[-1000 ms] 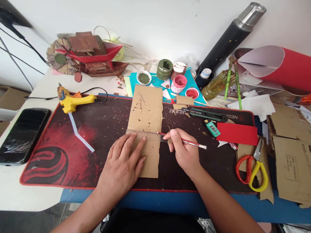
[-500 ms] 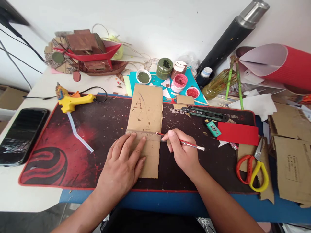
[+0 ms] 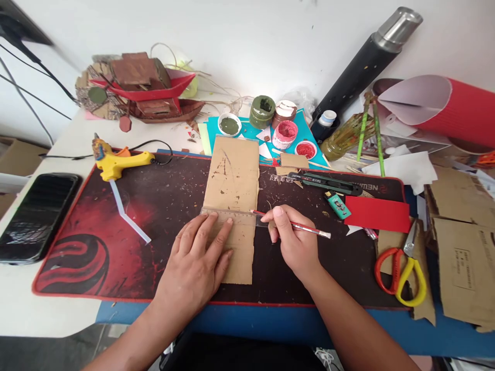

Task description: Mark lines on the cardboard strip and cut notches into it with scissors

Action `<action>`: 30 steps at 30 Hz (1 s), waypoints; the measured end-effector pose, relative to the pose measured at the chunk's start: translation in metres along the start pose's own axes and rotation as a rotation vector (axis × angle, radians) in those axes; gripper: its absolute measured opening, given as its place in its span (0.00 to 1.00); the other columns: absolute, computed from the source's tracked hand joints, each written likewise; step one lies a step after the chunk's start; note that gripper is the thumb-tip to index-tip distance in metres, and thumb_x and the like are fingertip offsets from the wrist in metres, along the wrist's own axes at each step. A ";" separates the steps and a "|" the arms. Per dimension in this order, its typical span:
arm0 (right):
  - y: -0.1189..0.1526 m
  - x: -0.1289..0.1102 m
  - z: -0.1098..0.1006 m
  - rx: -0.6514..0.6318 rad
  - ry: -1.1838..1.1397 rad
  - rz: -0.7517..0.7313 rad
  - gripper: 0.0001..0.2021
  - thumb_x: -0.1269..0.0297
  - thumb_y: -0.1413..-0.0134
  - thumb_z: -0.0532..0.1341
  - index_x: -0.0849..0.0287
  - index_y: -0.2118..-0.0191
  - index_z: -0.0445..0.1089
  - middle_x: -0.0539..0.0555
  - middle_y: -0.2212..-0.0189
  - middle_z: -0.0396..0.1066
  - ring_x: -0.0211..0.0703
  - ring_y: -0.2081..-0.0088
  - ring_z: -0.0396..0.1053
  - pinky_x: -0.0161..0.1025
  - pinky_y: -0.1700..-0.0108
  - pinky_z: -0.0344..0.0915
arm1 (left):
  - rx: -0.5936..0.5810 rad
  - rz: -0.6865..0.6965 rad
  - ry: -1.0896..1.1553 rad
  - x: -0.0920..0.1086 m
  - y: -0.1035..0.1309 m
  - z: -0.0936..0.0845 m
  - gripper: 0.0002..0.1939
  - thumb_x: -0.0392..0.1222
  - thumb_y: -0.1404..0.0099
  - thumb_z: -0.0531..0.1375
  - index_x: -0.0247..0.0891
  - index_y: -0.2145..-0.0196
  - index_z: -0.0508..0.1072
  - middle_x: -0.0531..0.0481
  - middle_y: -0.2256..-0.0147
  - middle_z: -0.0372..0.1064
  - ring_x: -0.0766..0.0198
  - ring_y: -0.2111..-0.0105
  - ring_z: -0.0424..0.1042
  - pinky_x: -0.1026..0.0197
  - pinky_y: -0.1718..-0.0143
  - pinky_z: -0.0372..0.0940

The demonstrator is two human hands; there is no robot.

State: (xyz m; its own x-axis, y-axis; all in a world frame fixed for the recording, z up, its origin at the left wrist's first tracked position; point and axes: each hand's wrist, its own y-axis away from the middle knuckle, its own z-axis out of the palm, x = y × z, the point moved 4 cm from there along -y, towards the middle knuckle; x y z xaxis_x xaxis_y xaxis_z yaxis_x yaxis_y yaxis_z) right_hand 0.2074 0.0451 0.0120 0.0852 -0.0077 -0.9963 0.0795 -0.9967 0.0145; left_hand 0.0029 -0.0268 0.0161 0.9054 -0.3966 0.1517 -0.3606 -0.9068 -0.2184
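Note:
A strip of brown cardboard (image 3: 234, 172) lies lengthwise on the dark mat, with scuffs and torn spots on its upper half. Across its middle rests a clear ruler (image 3: 243, 218). My left hand (image 3: 195, 260) lies flat with fingers spread, its fingertips pressing the ruler onto the cardboard. In my right hand (image 3: 292, 239) is a red pencil (image 3: 311, 229), pinched between thumb and fingers. The pencil's tip is at the ruler's upper edge, near the cardboard's right side.
A yellow glue gun (image 3: 124, 164) and a black phone (image 3: 40, 216) lie left. Behind are model boats (image 3: 145, 90) and paint jars (image 3: 263, 112). At right lie a utility knife (image 3: 328, 183), red card (image 3: 377, 214), scissors (image 3: 402, 273) and more cardboard (image 3: 464, 268).
My right hand has shifted slightly right and down, and the pencil's tip has moved a little right along the ruler's edge. The whole view has tilted slightly; my left hand stays put.

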 end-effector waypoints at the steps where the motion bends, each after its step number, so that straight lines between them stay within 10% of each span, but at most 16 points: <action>1: 0.000 0.000 0.000 -0.003 0.003 -0.001 0.22 0.47 0.21 0.61 0.56 0.65 0.79 0.45 0.82 0.65 0.37 0.80 0.64 0.37 0.74 0.61 | 0.003 0.003 0.000 0.000 0.000 0.000 0.26 0.40 0.21 0.61 0.31 0.29 0.69 0.26 0.33 0.66 0.33 0.33 0.67 0.33 0.35 0.68; 30: 0.000 0.001 0.001 -0.022 0.053 -0.019 0.23 0.46 0.21 0.59 0.55 0.65 0.79 0.45 0.82 0.65 0.37 0.79 0.64 0.37 0.73 0.61 | 0.021 0.014 0.011 -0.002 0.002 0.005 0.27 0.40 0.21 0.61 0.31 0.29 0.67 0.26 0.33 0.65 0.31 0.33 0.66 0.30 0.36 0.70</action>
State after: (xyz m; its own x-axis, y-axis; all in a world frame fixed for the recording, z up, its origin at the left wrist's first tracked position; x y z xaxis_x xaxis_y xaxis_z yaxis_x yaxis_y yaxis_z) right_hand 0.2065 0.0449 0.0105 0.1361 0.0165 -0.9906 0.1036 -0.9946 -0.0024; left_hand 0.0010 -0.0272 0.0109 0.8978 -0.4108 0.1587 -0.3683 -0.8980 -0.2408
